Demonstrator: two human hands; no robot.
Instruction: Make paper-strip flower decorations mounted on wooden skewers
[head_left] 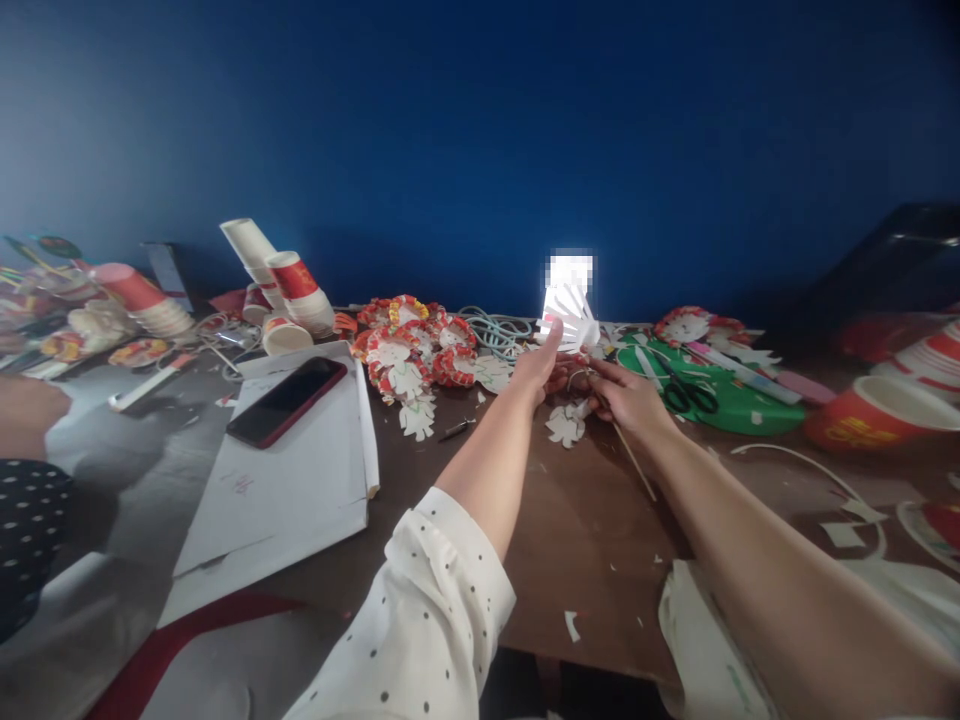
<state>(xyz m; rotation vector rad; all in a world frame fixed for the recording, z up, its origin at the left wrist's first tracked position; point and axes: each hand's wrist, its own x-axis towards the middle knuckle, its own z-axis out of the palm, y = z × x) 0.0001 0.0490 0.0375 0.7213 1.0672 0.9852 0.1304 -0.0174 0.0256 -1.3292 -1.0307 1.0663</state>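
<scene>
Near the middle of the table, my left hand [541,372] is closed on a white paper cup cut into strips [576,322] that fan upward, its thumb raised along the side. Close to its right, my right hand [631,398] grips a thin wooden stick [636,462] that slants down toward the table. The stick's upper end is hidden among my fingers at the cup's base. Below both hands lies a white leaf-shaped paper cutout [568,424]. Black-handled scissors [686,393] rest on a green sheet [750,412] just right of my right hand.
Red-and-white paper flowers [409,340] are heaped to the left, beside a white box [292,500] bearing a phone [289,400]. Stacked paper cups [296,285] stand behind. At the right is a red cup [870,425]. Another person's arm [30,415] shows at the left edge.
</scene>
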